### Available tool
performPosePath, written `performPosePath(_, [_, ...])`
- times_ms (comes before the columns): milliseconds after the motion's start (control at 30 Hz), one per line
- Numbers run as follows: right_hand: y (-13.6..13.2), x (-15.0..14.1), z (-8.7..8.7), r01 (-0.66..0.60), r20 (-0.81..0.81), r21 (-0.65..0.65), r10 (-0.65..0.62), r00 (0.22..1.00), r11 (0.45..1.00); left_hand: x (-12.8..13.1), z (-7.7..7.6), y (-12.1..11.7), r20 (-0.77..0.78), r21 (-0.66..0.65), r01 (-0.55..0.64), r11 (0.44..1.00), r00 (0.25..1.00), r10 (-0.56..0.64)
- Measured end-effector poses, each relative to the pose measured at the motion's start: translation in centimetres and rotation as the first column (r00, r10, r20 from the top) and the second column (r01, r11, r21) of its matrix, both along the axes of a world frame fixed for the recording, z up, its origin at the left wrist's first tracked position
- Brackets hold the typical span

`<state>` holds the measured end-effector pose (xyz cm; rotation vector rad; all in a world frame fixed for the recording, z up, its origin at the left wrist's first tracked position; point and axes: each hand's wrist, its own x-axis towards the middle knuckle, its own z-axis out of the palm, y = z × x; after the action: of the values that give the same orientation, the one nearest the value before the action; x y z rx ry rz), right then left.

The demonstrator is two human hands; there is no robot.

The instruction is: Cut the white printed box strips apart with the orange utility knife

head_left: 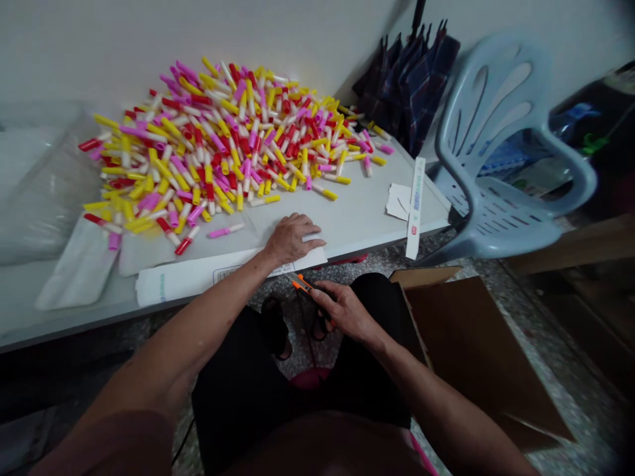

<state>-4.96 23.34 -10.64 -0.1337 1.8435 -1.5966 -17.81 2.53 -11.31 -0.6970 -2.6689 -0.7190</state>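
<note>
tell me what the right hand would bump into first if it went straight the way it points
Led by the cutter it holds, the right hand would likely meet the white strip on the table first, near the left hand; whether the blade touches it now is unclear.

A small workroom, or a room of a home used for handwork, is suggested; which of the two cannot be told. Handwork in bulk is indicated by a table, set against a plain pale wall and heaped with many small coloured tubes, with clear plastic bagging at its left end. An opened cardboard box is seen by a speckled floor. A homelier note is given by a moulded plastic armchair and a checked umbrella.
</note>
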Motion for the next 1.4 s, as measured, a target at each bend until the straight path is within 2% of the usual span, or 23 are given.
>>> performPosePath(100, [-0.1,-0.1,0.0,0.035,-0.011,0.0,-0.035,0.999,0.999,0.8,1.6,-1.6,0.031,0.021,0.08,0.997,0.996,-0.08])
performPosePath(167, [0.2,-0.4,0.3,0.045,-0.024,-0.003,-0.045,0.999,0.999,3.0,2.9,-4.3,0.014,-0.02,0.139,0.99,0.99,-0.139])
performPosePath(200, [0.5,-0.6,0.4,0.043,-0.032,-0.005,-0.043,0.999,0.999,4.5,3.4,-5.9,-0.016,-0.088,0.144,0.986,0.989,-0.145])
performPosePath(300, [1.4,-1.3,0.6,0.013,-0.035,0.004,-0.013,0.999,1.0,9.7,3.8,-10.8,-0.081,-0.318,0.077,0.945,0.991,-0.108])
performPosePath(367, [1.9,-1.6,0.6,-0.003,-0.023,0.012,0.004,1.0,1.0,12.2,3.4,-12.9,-0.083,-0.369,-0.011,0.929,0.996,-0.022])
performPosePath(400, [2.0,-1.8,0.6,-0.005,-0.022,0.011,0.005,1.0,1.0,12.9,3.1,-13.5,-0.056,-0.371,-0.018,0.928,0.998,-0.003])
performPosePath(467, [2.3,-2.0,0.8,-0.006,-0.034,0.018,0.006,0.999,1.0,13.1,2.5,-13.8,0.036,-0.355,0.008,0.935,0.999,0.005])
performPosePath(633, [2.5,-2.6,1.8,-0.059,-0.063,0.067,0.063,0.996,0.996,11.0,1.6,-13.5,0.22,-0.325,0.078,0.943,0.976,-0.005])
performPosePath(800, [2.4,-2.7,2.3,-0.081,-0.063,0.085,0.087,0.994,0.993,11.1,0.9,-13.8,0.203,-0.324,0.078,0.943,0.979,-0.011])
performPosePath(967, [2.0,-3.0,2.3,-0.079,-0.047,0.097,0.084,0.995,0.992,11.5,0.8,-13.5,0.163,-0.343,0.044,0.938,0.987,0.013])
performPosePath(1200, [1.8,-3.5,2.5,-0.109,-0.096,0.113,0.12,0.988,0.988,11.1,0.7,-13.7,0.188,-0.341,0.05,0.939,0.982,0.016])
performPosePath(1400, [2.1,-2.4,2.5,-0.106,-0.101,0.113,0.117,0.988,0.988,11.1,0.6,-13.8,0.229,-0.364,0.035,0.931,0.972,0.053])
